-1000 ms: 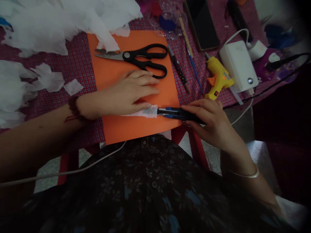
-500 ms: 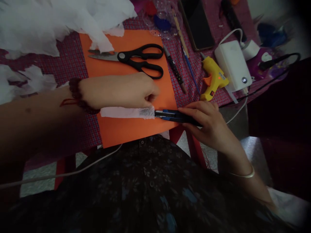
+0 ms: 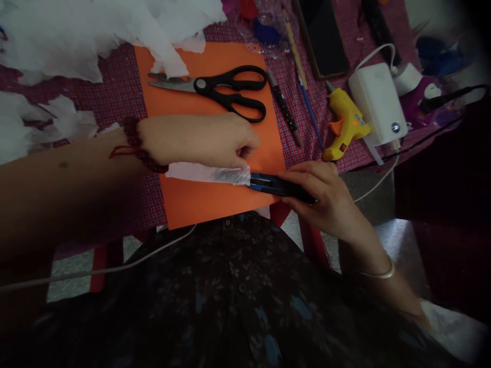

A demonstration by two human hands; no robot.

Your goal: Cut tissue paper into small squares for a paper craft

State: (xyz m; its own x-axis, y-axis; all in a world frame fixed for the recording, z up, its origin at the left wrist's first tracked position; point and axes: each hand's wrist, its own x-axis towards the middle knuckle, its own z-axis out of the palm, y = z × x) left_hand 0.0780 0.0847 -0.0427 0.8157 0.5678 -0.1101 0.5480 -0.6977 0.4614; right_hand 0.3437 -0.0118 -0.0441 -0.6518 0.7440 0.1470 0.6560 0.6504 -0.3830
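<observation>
My right hand (image 3: 322, 197) is wrapped round a blue-and-black box cutter (image 3: 282, 185), pointing left. Its blade lies under or inside a narrow strip of thin white paper (image 3: 187, 173), showing through as a grey shape. My left hand (image 3: 226, 139) is closed, with its fingertips pinching or pressing the strip's upper edge near its right end. An orange sheet (image 3: 199, 205) lies beneath both the strip and the hand. Above my left hand, black-handled scissors (image 3: 215, 88) rest on the same sheet.
Crumpled white paper (image 3: 88, 30) spreads over the upper left. To the right lie a marker (image 3: 286, 110), a thin paintbrush (image 3: 310, 113), a yellow glue gun (image 3: 345, 122), a white power box (image 3: 378, 102) with cables, and a phone (image 3: 324, 38). The checked tablecloth (image 3: 126, 82) lies underneath.
The box cutter has slid left, further into the paper strip, so less metal shows at its front. My left hand stays at the strip's end. The view has shifted slightly.
</observation>
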